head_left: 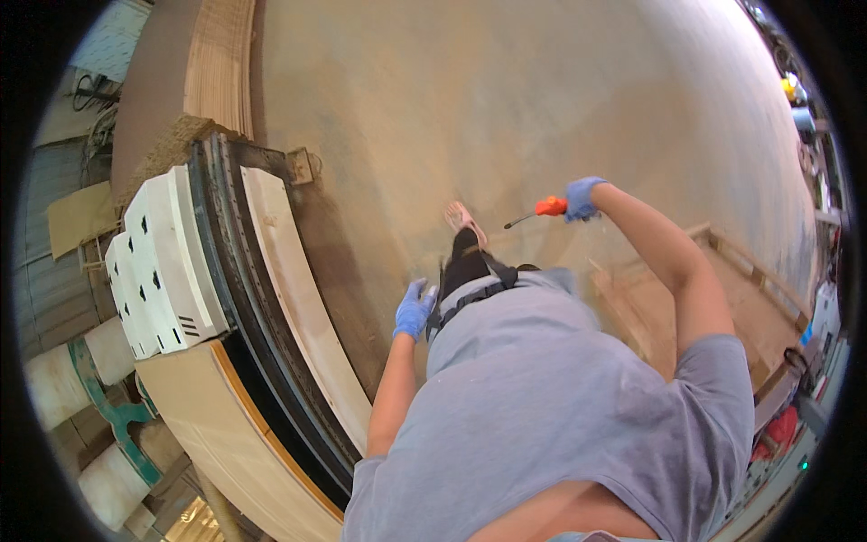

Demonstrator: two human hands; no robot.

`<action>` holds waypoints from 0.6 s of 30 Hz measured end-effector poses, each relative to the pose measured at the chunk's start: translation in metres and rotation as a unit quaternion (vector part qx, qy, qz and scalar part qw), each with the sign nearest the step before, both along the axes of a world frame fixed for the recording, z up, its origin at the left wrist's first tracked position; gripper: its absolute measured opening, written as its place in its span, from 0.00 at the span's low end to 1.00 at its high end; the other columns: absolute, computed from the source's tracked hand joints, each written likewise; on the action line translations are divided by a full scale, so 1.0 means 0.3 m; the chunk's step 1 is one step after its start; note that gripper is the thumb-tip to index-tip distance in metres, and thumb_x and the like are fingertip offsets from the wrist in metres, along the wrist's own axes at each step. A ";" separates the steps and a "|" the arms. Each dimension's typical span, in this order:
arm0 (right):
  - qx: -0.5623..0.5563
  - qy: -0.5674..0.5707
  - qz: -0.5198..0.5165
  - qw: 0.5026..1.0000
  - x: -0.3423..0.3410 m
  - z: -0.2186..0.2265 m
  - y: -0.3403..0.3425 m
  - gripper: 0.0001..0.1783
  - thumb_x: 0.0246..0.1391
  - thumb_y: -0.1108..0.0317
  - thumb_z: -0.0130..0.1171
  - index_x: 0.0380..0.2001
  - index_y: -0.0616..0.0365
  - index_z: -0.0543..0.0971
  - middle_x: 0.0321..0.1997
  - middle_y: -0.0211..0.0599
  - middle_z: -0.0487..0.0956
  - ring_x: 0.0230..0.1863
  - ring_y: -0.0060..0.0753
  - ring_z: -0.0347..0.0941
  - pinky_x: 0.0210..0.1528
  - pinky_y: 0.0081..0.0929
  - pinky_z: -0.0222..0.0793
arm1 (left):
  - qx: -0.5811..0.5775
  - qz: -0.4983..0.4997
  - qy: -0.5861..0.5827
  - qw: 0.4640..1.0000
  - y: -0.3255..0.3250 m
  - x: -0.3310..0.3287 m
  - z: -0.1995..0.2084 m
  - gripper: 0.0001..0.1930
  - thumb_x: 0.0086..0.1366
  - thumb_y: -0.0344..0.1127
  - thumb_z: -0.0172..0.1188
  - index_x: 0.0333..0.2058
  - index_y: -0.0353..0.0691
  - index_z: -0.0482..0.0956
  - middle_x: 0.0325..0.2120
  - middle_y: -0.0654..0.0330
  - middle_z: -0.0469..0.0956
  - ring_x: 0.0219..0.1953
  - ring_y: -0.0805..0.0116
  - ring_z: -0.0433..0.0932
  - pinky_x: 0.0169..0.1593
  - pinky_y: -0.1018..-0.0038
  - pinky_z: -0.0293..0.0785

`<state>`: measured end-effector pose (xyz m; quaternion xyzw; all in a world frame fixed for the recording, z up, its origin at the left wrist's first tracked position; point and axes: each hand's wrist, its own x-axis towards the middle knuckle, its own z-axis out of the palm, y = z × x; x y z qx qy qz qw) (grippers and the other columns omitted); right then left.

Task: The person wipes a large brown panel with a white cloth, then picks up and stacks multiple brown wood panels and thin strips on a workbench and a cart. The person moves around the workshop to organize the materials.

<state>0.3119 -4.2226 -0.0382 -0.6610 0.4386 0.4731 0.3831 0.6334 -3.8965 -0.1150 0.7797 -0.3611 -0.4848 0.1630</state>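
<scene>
My right hand (pixel 582 198), in a blue glove, is raised out to the right and grips an orange-handled screwdriver (pixel 540 210) whose dark shaft points left. My left hand (pixel 414 310), also in a blue glove, hangs beside my hip with fingers apart and nothing in it. Between them I see my grey shirt, a black strap at my waist and one foot (pixel 462 219) on the sandy concrete floor (pixel 506 99).
A long bench of stacked wooden boards and dark panels (pixel 271 298) runs along my left, with white perforated housings (pixel 163 262) on it. A wooden pallet (pixel 750 298) lies to my right. Pale rolls on a green frame (pixel 99 397) stand at lower left.
</scene>
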 end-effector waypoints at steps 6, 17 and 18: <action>0.151 -0.345 -0.384 0.843 0.238 0.308 -0.365 0.19 0.50 0.55 0.60 0.37 0.60 0.75 0.30 0.36 0.78 0.23 0.22 0.73 0.27 0.27 0.72 | -0.019 0.049 -0.024 0.998 -0.326 0.317 -0.003 0.25 0.60 0.51 0.57 0.50 0.41 0.71 0.44 0.48 0.76 0.47 0.53 0.75 0.52 0.66 0.68; 0.238 -0.574 -0.587 0.518 1.049 0.298 -0.971 0.18 0.55 0.48 0.54 0.44 0.45 0.73 0.43 0.27 0.76 0.30 0.25 0.73 0.37 0.37 0.72 | -0.272 0.028 -0.053 0.960 -1.256 0.571 0.327 0.31 0.57 0.56 0.58 0.53 0.43 0.68 0.50 0.48 0.71 0.54 0.53 0.69 0.57 0.65 0.63; 0.275 -0.582 -0.566 0.514 1.113 0.308 -1.062 0.18 0.56 0.48 0.54 0.45 0.45 0.73 0.43 0.26 0.76 0.29 0.24 0.72 0.37 0.37 0.71 | -0.216 -0.021 0.022 0.976 -1.338 0.606 0.479 0.27 0.59 0.56 0.56 0.50 0.44 0.70 0.46 0.50 0.74 0.51 0.53 0.71 0.55 0.64 0.65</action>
